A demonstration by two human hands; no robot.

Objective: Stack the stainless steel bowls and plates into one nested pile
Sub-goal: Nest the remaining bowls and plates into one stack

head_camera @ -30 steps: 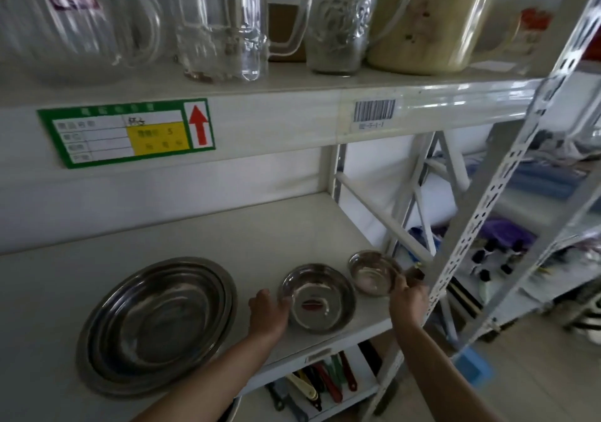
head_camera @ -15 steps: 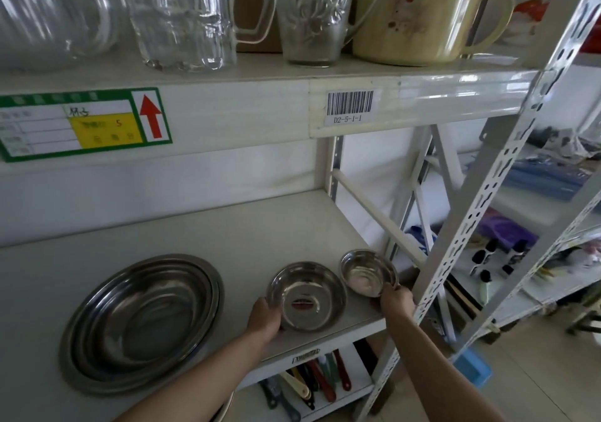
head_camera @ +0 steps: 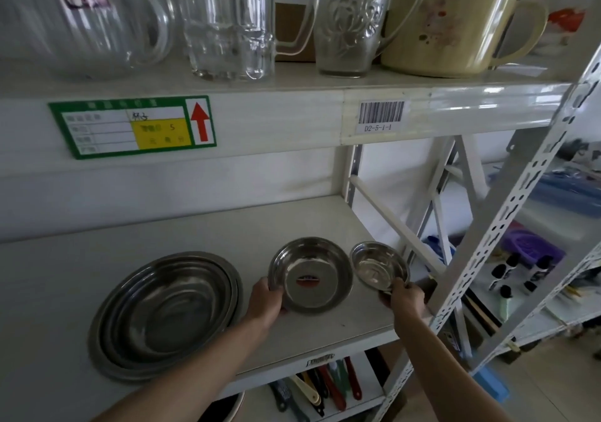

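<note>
A white shelf (head_camera: 201,226) fills the lower half of the frame and carries all the steel ware. At lower left lies a pile of wide plates (head_camera: 166,316), nested one in another, flat on the shelf and well apart from both hands.

Right of centre sits the mid bowl (head_camera: 310,273), with a red label on its floor. The left hand (head_camera: 266,301) meets it at its lower-left rim: the thumb lies over the rim edge and the fingers curl under the bowl's side, so the bowl's wall sits between thumb and fingers. The bowl looks slightly tipped toward the camera, but whether it is off the shelf I cannot tell.

Just right of it, with the rims close or touching, is the small bowl (head_camera: 379,265). The right hand (head_camera: 405,296) holds it at its lower-right edge; the fingers wrap under the bowl and the rim rests against the top of the hand. This bowl tilts, its open side turned up and left, and its near edge is raised from the shelf.

Both forearms come in from the bottom of the frame.

On the upper shelf, along the top of the frame, stand glass jugs (head_camera: 227,21) and a cream pot (head_camera: 452,28). A green label (head_camera: 133,127) and a barcode (head_camera: 381,112) are stuck on that shelf's front edge.
</note>
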